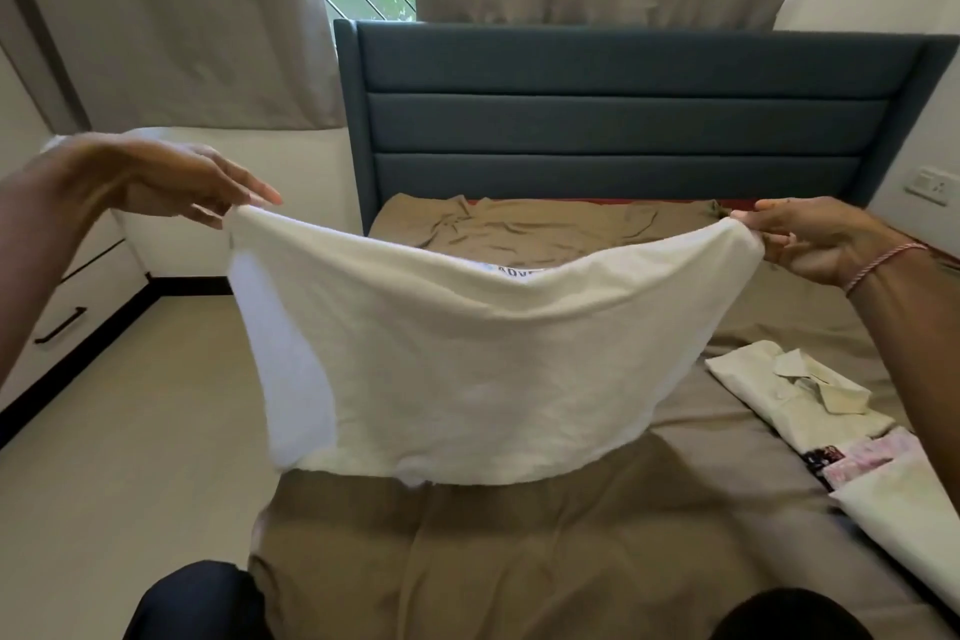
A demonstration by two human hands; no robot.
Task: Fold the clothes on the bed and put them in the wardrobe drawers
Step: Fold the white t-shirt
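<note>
A white T-shirt (467,359) hangs in the air above the bed (519,561), stretched between both hands, its lower hem just above the brown sheet. My left hand (171,179) pinches its upper left corner. My right hand (821,239) pinches its upper right corner. A bit of print shows inside the sagging top edge. On the right of the bed lies a folded cream collared shirt (795,395), with a pink patterned garment (862,457) and a white garment (914,520) nearer to me.
The bed has a blue-grey padded headboard (623,109) at the far end. White drawers with black handles (62,322) stand at the left wall. Beige floor (130,457) lies left of the bed. Curtains and a window are behind. My knees show at the bottom.
</note>
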